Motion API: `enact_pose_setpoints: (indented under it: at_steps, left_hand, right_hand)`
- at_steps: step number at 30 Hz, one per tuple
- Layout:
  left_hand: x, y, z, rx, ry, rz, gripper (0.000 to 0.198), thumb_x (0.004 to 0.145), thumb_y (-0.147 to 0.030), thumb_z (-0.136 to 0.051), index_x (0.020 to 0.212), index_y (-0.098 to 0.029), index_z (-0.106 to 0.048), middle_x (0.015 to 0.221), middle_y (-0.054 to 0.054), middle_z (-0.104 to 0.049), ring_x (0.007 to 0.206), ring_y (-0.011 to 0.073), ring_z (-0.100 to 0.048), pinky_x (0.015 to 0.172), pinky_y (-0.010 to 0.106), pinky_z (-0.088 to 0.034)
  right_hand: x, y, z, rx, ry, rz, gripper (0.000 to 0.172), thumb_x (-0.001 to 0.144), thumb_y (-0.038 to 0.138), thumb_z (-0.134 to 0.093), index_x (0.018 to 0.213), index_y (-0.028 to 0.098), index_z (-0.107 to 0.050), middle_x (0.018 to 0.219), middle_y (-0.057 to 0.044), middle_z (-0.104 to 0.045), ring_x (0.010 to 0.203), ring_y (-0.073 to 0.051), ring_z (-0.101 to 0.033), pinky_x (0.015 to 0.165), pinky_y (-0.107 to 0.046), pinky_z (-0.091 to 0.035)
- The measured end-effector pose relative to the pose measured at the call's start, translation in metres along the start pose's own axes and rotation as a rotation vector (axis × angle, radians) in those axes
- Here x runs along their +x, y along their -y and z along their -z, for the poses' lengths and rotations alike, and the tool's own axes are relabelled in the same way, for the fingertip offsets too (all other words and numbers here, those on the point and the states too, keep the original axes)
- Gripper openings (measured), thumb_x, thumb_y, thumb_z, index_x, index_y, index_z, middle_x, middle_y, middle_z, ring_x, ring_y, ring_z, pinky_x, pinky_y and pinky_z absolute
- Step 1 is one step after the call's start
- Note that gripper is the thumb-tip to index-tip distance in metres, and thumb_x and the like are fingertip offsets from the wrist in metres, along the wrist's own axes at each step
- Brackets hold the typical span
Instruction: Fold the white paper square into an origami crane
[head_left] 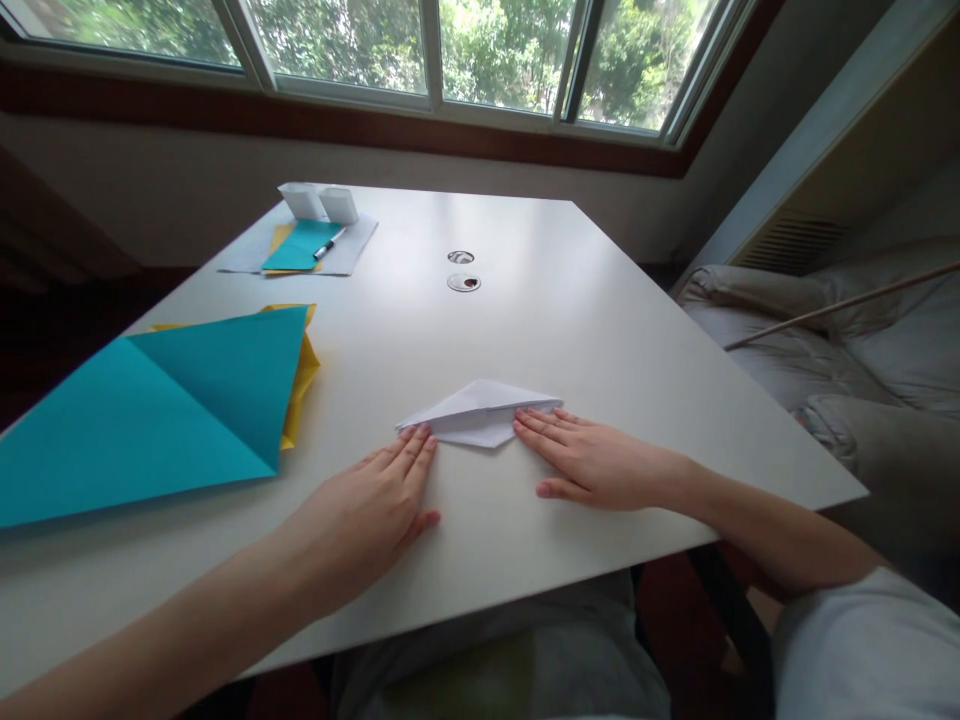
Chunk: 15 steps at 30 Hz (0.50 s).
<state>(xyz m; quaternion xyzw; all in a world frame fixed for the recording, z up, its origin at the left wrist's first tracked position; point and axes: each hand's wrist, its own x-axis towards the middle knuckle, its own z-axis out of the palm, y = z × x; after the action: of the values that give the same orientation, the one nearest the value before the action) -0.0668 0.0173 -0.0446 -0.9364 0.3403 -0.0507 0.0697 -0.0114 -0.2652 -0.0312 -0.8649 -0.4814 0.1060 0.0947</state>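
Observation:
A folded piece of white paper (480,412), long and pointed at both ends, lies on the white table (540,330) in front of me. My left hand (386,500) rests flat with its fingertips on the paper's left end. At the other end, the outstretched fingers of my right hand (592,458) press down on the paper. Both thumbs stick out to the side, off the paper. The paper's tips are partly covered by my fingers.
To the left lies a large creased sheet of teal paper (202,400) over yellow paper (301,390). Farther back are small teal sheets (300,245), a pen (330,243) and two white folded paper pieces (339,206). Two round table inserts (463,283) sit mid-table. Cushions (757,300) stand beyond the right edge.

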Motion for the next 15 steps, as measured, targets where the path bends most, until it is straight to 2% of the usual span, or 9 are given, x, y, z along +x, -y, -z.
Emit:
enact_pose_setpoints:
  at_steps: [4, 6, 8, 9, 11, 13, 15]
  left_hand:
    - [-0.005, 0.002, 0.013, -0.014, -0.002, 0.005, 0.049, 0.087, -0.039, -0.034, 0.111, -0.004, -0.059, 0.110, 0.023, -0.062, 0.097, 0.0305, -0.061, 0.078, 0.040, -0.051]
    - [-0.002, 0.004, 0.022, -0.062, -0.018, 0.064, 0.042, 0.088, -0.038, -0.035, 0.109, -0.011, -0.060, 0.099, 0.016, -0.067, 0.084, 0.0265, -0.065, 0.071, 0.038, -0.052]
    - [0.006, 0.005, 0.026, -0.105, -0.097, 0.146, 0.039, 0.090, -0.037, -0.034, 0.113, -0.015, -0.057, 0.091, 0.012, -0.069, 0.078, 0.0238, -0.065, 0.068, 0.036, -0.052]
    - [0.011, 0.006, 0.025, -0.119, -0.152, 0.151, 0.041, 0.091, -0.037, -0.033, 0.117, -0.013, -0.054, 0.097, 0.013, -0.067, 0.085, 0.0242, -0.063, 0.072, 0.036, -0.051]
    - [0.020, 0.006, 0.017, -0.127, -0.189, 0.116, 0.048, 0.091, -0.037, -0.034, 0.128, -0.008, -0.043, 0.120, 0.018, -0.056, 0.109, 0.0270, -0.054, 0.086, 0.039, -0.047]
    - [0.027, 0.005, 0.004, -0.119, -0.151, 0.068, 0.055, 0.090, -0.040, -0.035, 0.133, -0.005, -0.035, 0.136, 0.020, -0.041, 0.124, 0.0296, -0.039, 0.096, 0.044, -0.040]
    - [0.032, 0.004, -0.008, -0.142, -0.094, 0.038, 0.056, 0.091, -0.040, -0.032, 0.133, -0.004, -0.034, 0.138, 0.019, -0.037, 0.126, 0.0284, -0.037, 0.098, 0.043, -0.039]
  right_hand:
    - [-0.001, 0.000, 0.000, -0.012, -0.007, 0.005, 0.065, 0.090, 0.050, -0.030, 0.140, 0.009, -0.024, 0.144, -0.015, -0.025, 0.133, -0.024, -0.024, 0.109, -0.039, -0.023]
    - [0.000, 0.001, 0.000, -0.034, -0.016, 0.010, 0.065, 0.090, 0.050, -0.030, 0.140, 0.009, -0.024, 0.144, -0.015, -0.026, 0.133, -0.024, -0.025, 0.109, -0.039, -0.023]
    - [0.001, 0.001, 0.000, -0.066, -0.042, 0.013, 0.062, 0.090, 0.048, -0.031, 0.139, 0.009, -0.028, 0.142, -0.015, -0.032, 0.131, -0.025, -0.027, 0.107, -0.039, -0.026]
    - [0.002, 0.002, 0.000, -0.086, -0.067, 0.011, 0.060, 0.090, 0.047, -0.032, 0.137, 0.010, -0.031, 0.138, -0.015, -0.037, 0.129, -0.026, -0.031, 0.106, -0.040, -0.028]
    - [0.004, 0.002, 0.000, -0.130, -0.126, 0.000, 0.055, 0.090, 0.046, -0.034, 0.133, 0.012, -0.039, 0.127, -0.015, -0.047, 0.120, -0.027, -0.039, 0.100, -0.042, -0.034]
    - [0.006, 0.001, 0.000, -0.165, -0.185, -0.010, 0.049, 0.089, 0.044, -0.037, 0.128, 0.015, -0.046, 0.117, -0.015, -0.052, 0.109, -0.027, -0.045, 0.093, -0.044, -0.038]
    - [0.009, -0.004, -0.001, -0.170, -0.246, -0.011, 0.045, 0.089, 0.042, -0.039, 0.125, 0.017, -0.049, 0.115, -0.014, -0.053, 0.104, -0.025, -0.047, 0.090, -0.043, -0.039]
